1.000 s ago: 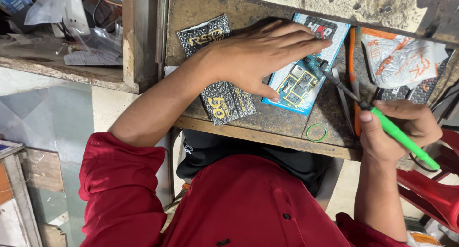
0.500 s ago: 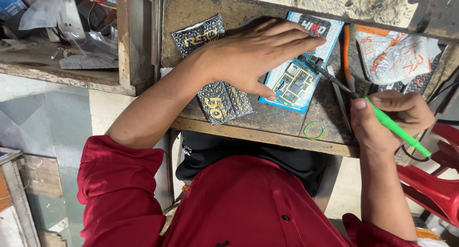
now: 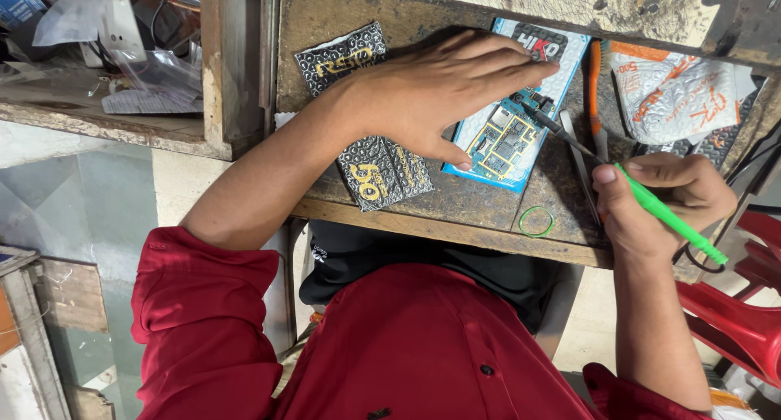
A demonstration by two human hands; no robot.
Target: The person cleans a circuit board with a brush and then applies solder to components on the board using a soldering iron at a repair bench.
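**Green-handled tool on circuit board — orientation and visibility**

The right hand (image 3: pixel 659 196) is closed around a green-handled tool (image 3: pixel 663 217), thumb and fingers wrapped about the front of the handle. The tool's long axis runs diagonally: green butt end low and toward the right edge of the view, dark metal shaft rising up-left, tip pointing at the circuit board (image 3: pixel 506 139). The tip appears to meet the board's upper right edge; actual contact cannot be confirmed.

The left hand (image 3: pixel 443 95) lies flat and spread, palm down, gripping nothing — fingers pressing over the blue card (image 3: pixel 561 70) under the board, thumb touching the board's lower left corner. The board's long axis slants, lower left to upper right, roughly along the card.

Both sit on the worn wooden worktop (image 3: pixel 464 213). Just left, partly under the wrist, a dark patterned packet (image 3: pixel 378 172). A green rubber band (image 3: pixel 536 221) lies near the front edge, between board and right hand.

Hidden or unclear: the card's upper left is covered by the left hand; an orange-handled tool (image 3: pixel 596 78) beside the card is partly blocked by the right hand; the crumpled white-and-orange bag (image 3: pixel 675 95) is cut by the worktop's raised rim. Board components are too small to tell apart.
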